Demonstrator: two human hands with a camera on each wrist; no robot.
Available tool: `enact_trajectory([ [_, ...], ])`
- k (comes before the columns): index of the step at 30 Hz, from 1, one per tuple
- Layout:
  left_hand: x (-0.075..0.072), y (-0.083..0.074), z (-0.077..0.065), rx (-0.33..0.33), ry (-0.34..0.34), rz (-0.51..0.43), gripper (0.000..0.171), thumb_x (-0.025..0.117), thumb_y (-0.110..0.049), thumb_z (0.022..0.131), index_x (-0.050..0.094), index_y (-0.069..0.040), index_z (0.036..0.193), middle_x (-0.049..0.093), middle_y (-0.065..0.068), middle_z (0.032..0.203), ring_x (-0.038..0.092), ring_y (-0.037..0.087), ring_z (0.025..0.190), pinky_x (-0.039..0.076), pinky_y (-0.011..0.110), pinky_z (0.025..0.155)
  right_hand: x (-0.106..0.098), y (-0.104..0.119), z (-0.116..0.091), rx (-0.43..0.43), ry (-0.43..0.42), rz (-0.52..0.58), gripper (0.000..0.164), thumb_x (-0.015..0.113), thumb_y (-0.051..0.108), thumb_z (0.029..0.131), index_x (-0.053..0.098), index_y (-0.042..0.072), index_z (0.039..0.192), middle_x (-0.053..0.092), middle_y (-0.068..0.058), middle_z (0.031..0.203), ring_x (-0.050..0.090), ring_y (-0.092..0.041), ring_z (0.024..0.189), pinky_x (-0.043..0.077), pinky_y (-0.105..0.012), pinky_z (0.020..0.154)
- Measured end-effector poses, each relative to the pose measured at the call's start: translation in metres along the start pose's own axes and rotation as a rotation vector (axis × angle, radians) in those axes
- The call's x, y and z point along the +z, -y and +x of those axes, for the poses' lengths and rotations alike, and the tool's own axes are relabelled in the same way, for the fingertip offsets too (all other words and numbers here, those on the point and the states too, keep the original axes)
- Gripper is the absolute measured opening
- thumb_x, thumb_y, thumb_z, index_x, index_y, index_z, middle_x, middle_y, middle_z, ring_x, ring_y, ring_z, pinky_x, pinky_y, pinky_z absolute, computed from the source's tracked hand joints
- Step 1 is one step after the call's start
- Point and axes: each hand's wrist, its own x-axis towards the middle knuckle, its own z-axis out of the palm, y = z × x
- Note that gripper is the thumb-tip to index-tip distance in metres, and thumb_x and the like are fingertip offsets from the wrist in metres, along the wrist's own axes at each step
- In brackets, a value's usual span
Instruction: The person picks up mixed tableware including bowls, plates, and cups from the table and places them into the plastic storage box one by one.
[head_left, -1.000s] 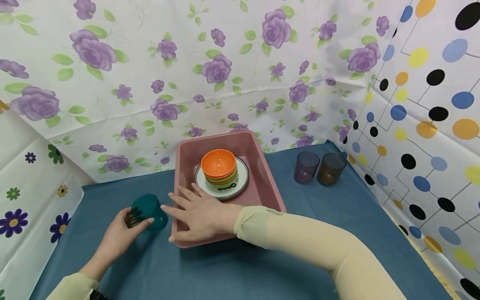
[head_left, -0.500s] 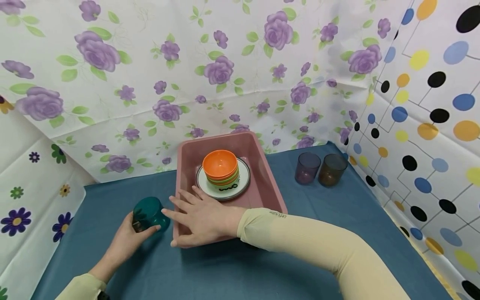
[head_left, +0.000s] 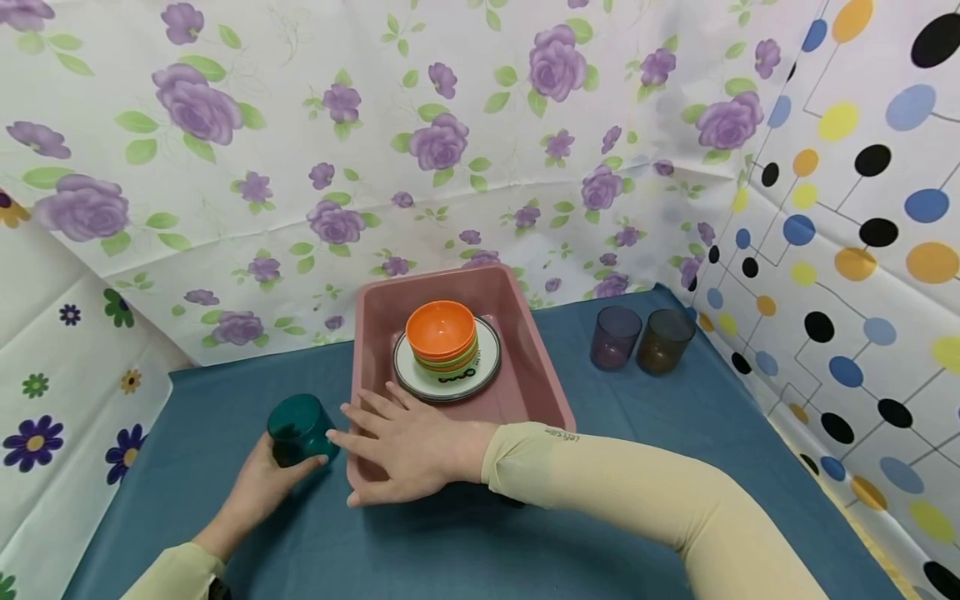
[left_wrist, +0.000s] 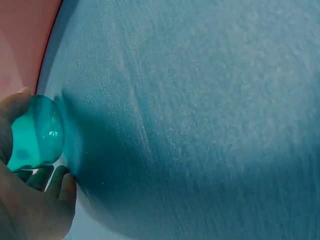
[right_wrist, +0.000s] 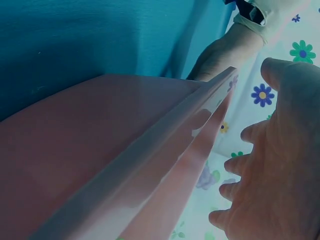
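Note:
A teal see-through cup [head_left: 300,427] is at the left of the pink basin, low over the blue cloth. My left hand [head_left: 262,487] grips it, with the thumb on its near side and fingers behind. In the left wrist view the cup [left_wrist: 40,132] sits between thumb and fingers. My right hand [head_left: 420,450] is spread, palm down, above the near left part of the pink basin [head_left: 551,392]. The right wrist view shows that hand [right_wrist: 285,165] apart from the rim. Inside the basin, stacked orange and green bowls [head_left: 441,329] stand on white plates [head_left: 487,371].
Two see-through cups, one purple [head_left: 615,337] and one brown [head_left: 665,342], stand close together at the back right. Blue cloth [head_left: 450,550] covers the table. Flowered sheeting [head_left: 300,125] hangs behind, and dotted sheeting [head_left: 840,292] on the right.
My left hand has turned slightly and slid down the teal cup, so less of the fingers shows through it. My right hand has shifted slightly right and toward me. The basin looks still.

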Motion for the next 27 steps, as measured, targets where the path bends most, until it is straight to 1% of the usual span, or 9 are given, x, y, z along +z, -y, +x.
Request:
enact_trajectory([
  [3,0.002,0.001,0.001,0.003,-0.007,-0.013,0.098,0.078,-0.039,0.093,0.018,0.005,0.158,0.035,0.033,0.153,0.042,0.051,0.135,0.038,0.069,0.104,0.000,0.000,0.000,0.000,0.005,0.003,0.082,0.025,0.079,0.097,0.003,0.038,0.164,-0.006,0.006,0.171,-0.009,-0.020,0.157,-0.009,-0.047,0.123],
  [8,0.002,0.001,0.000,-0.019,-0.012,0.002,0.098,0.077,-0.042,0.093,0.020,0.004,0.157,0.037,0.033,0.152,0.043,0.050,0.134,0.040,0.068,0.103,-0.001,0.001,-0.001,-0.009,0.005,0.004,0.082,0.025,0.078,0.097,0.004,0.037,0.165,-0.006,0.005,0.171,-0.008,-0.020,0.157,-0.009,-0.047,0.124],
  [12,0.000,-0.002,-0.001,-0.022,-0.006,-0.005,0.095,0.076,-0.043,0.094,0.023,0.005,0.156,0.041,0.032,0.150,0.048,0.048,0.132,0.043,0.066,0.102,-0.002,0.000,-0.004,-0.006,-0.003,0.000,0.082,0.026,0.078,0.098,0.004,0.036,0.165,-0.004,0.005,0.171,-0.008,-0.021,0.157,-0.007,-0.047,0.124],
  [15,-0.004,-0.006,-0.001,-0.025,-0.006,-0.009,0.092,0.074,-0.042,0.095,0.023,0.004,0.156,0.042,0.031,0.149,0.050,0.047,0.131,0.045,0.064,0.102,-0.004,-0.001,-0.005,0.000,-0.007,-0.005,0.082,0.025,0.078,0.097,0.004,0.036,0.165,-0.003,0.005,0.172,-0.008,-0.021,0.157,-0.007,-0.046,0.124],
  [18,-0.009,-0.013,-0.002,-0.038,-0.003,-0.003,0.094,0.073,-0.043,0.096,0.020,0.004,0.157,0.039,0.032,0.151,0.048,0.049,0.132,0.044,0.065,0.102,-0.005,-0.004,-0.007,0.000,-0.012,-0.002,0.082,0.025,0.077,0.098,0.004,0.036,0.165,-0.002,0.004,0.172,-0.007,-0.020,0.157,-0.006,-0.046,0.124],
  [21,-0.015,-0.023,-0.003,-0.048,0.005,-0.004,0.099,0.072,-0.046,0.096,0.015,0.005,0.159,0.034,0.034,0.153,0.044,0.053,0.135,0.044,0.066,0.102,-0.008,-0.006,-0.011,0.002,-0.019,0.010,0.081,0.026,0.077,0.098,0.003,0.036,0.165,-0.001,0.004,0.172,-0.008,-0.020,0.157,-0.006,-0.046,0.124],
  [23,-0.018,-0.030,-0.005,-0.046,0.005,-0.007,0.101,0.071,-0.047,0.096,0.013,0.004,0.159,0.032,0.034,0.154,0.041,0.054,0.136,0.043,0.067,0.102,-0.009,-0.009,-0.014,0.008,-0.021,0.018,0.082,0.025,0.077,0.098,0.003,0.036,0.165,0.000,0.004,0.172,-0.008,-0.020,0.157,-0.006,-0.046,0.124],
  [27,-0.026,-0.045,-0.007,-0.026,-0.005,-0.005,0.100,0.071,-0.048,0.096,0.014,0.003,0.160,0.033,0.032,0.154,0.042,0.053,0.136,0.043,0.066,0.103,-0.012,-0.014,-0.020,0.029,-0.029,0.034,0.082,0.024,0.079,0.097,0.003,0.037,0.165,-0.001,0.004,0.172,-0.008,-0.021,0.157,-0.007,-0.047,0.124],
])
